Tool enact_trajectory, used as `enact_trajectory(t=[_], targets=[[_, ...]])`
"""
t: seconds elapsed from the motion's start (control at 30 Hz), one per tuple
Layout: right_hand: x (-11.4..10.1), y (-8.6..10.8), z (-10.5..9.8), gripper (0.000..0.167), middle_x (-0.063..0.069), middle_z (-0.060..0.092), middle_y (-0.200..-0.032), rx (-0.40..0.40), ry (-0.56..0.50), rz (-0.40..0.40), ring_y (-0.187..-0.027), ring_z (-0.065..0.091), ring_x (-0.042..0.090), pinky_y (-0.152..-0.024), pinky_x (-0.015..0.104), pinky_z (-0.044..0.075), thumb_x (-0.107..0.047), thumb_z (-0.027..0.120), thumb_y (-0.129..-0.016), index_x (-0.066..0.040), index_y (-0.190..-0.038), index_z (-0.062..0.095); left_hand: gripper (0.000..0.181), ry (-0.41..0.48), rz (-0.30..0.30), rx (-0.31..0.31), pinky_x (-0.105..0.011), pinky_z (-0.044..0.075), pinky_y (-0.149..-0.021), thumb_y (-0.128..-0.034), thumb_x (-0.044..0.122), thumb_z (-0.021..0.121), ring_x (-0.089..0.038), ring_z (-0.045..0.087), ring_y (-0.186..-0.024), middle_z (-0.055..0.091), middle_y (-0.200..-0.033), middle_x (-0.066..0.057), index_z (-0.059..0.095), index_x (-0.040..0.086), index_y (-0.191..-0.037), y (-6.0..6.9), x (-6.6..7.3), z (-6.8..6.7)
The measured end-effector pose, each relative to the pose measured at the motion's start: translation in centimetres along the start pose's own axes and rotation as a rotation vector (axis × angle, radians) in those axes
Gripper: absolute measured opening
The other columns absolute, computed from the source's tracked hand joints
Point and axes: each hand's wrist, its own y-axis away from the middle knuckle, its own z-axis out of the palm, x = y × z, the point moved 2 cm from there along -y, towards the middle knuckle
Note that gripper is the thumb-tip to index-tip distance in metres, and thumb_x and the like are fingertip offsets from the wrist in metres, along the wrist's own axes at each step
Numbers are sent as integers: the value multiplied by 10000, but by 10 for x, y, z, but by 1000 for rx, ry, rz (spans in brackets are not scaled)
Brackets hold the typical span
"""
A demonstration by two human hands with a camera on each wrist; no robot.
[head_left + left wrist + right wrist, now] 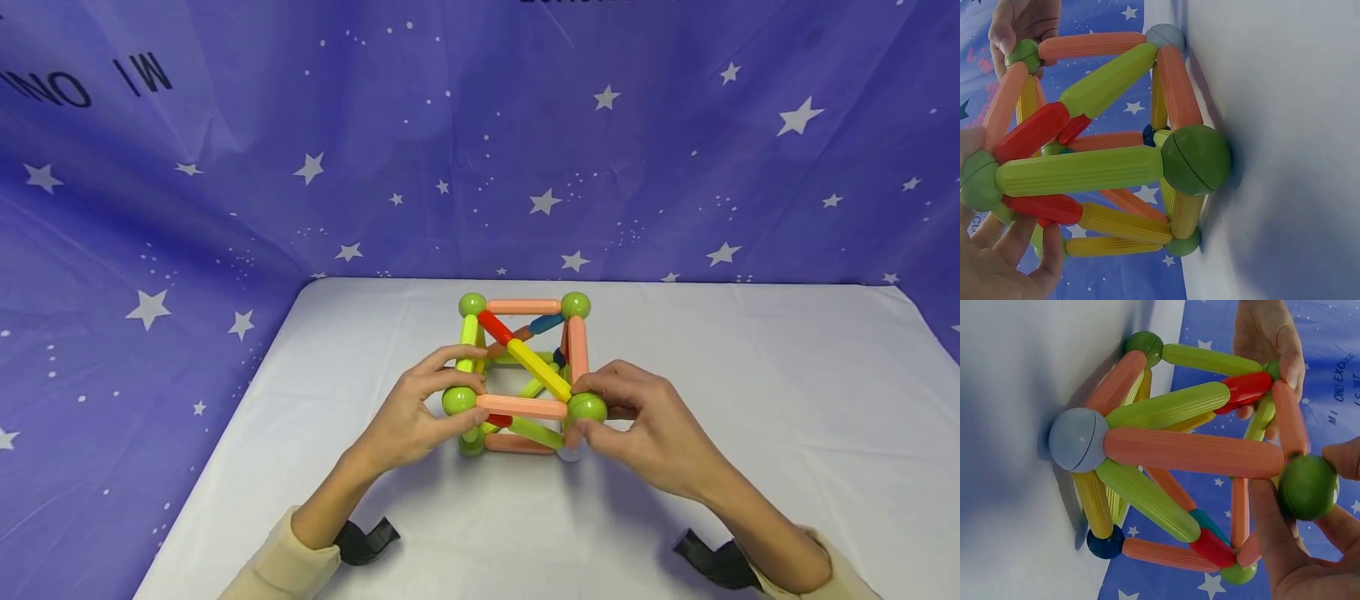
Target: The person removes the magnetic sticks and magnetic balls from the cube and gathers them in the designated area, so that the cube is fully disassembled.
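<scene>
A cube-shaped frame of toy building rods and balls, with a salmon rod (521, 407) along its near top edge, stands on the table. At its near left top corner, my left hand (420, 408) grips a green ball (459, 401), fingers also touching the rods beside it. Thumb and fingers of my right hand (660, 429) pinch the green ball (588, 408) at the near right top corner. A red rod (495, 327) and yellow rod (538, 369) form a diagonal across the top. Lower corners include a grey-blue ball (1079, 439) and a dark blue ball (1105, 542).
White cloth covers the table (787, 417) under the frame. Behind it and at the left hangs a purple cloth (480, 150) with white stars. Loose ends of black straps, one at the left wrist (367, 542) and one at the right (716, 562), stick out.
</scene>
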Motion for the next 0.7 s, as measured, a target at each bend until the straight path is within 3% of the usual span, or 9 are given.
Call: enact_trajectory(t=[0.17, 0.7], targets=[[0, 0, -3, 301, -17, 591, -982, 44, 1, 11, -817, 620, 174, -750, 264, 567, 73, 716, -825, -108, -1065, 708, 145, -1, -13, 9, -516, 386, -1037, -854, 96, 777, -279, 510, -1251, 549, -1345, 12, 720, 176, -961, 0, -1, -1], [3, 1, 2, 327, -11, 568, -1004, 33, -33, 5, -890, 606, 186, -815, 254, 548, 104, 714, -810, -121, -1045, 680, 144, 1, -10, 20, -512, 369, -1052, -851, 93, 780, -313, 499, -1264, 550, -1348, 9, 724, 164, -962, 0, -2, 0]])
